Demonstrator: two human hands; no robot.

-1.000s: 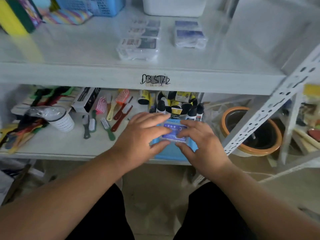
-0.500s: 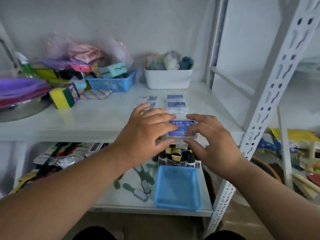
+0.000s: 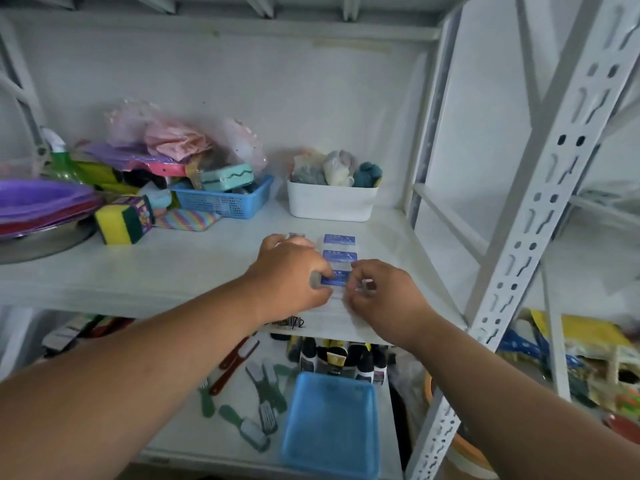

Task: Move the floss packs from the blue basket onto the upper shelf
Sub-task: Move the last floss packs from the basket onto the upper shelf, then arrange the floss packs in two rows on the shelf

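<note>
A clear floss pack with a blue label lies near the front edge of the upper shelf. My left hand grips its left side and my right hand pinches its right side. Two more blue-labelled floss packs lie in a row just behind it, and another pack peeks out past my left hand. The blue basket stands on the lower shelf below, with nothing showing inside it.
A white bin of scrubbers and a blue mesh basket stand at the back of the upper shelf, sponges and bowls at left. A slotted white upright rises at right. Brushes and bottles lie on the lower shelf.
Both hands lifted the floss pack out of the blue basket on the lower shelf and carried it up onto the upper shelf, setting it in front of the other packs.
</note>
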